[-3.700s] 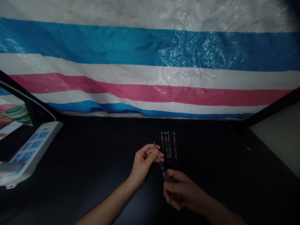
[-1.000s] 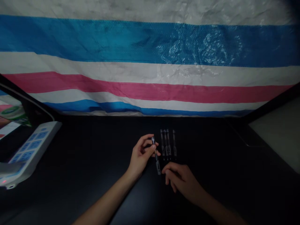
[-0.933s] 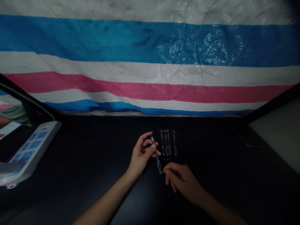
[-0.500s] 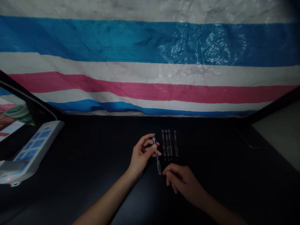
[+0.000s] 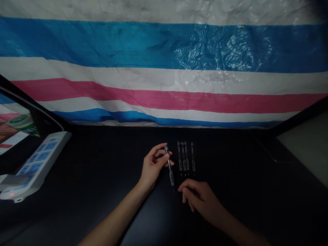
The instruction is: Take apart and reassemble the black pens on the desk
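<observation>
My left hand (image 5: 153,165) pinches a slim dark pen (image 5: 169,169) between thumb and fingers, holding it upright-lengthwise just above the black table (image 5: 102,191). My right hand (image 5: 198,201) rests on the table just below the pen's near end, fingers curled, touching the table; whether it holds anything is hidden. Three similar pens (image 5: 186,160) lie side by side in a neat row just right of the held pen.
A white power strip with blue sockets (image 5: 30,167) lies at the left edge, a red light at its near end. A blue, white and pink striped tarp (image 5: 164,75) hangs behind the table. A pale surface (image 5: 307,147) shows at far right.
Since 3.7 s ago my right hand let go of the pen's lower end and settled on the table. My left hand has shifted the pen slightly away from me.
</observation>
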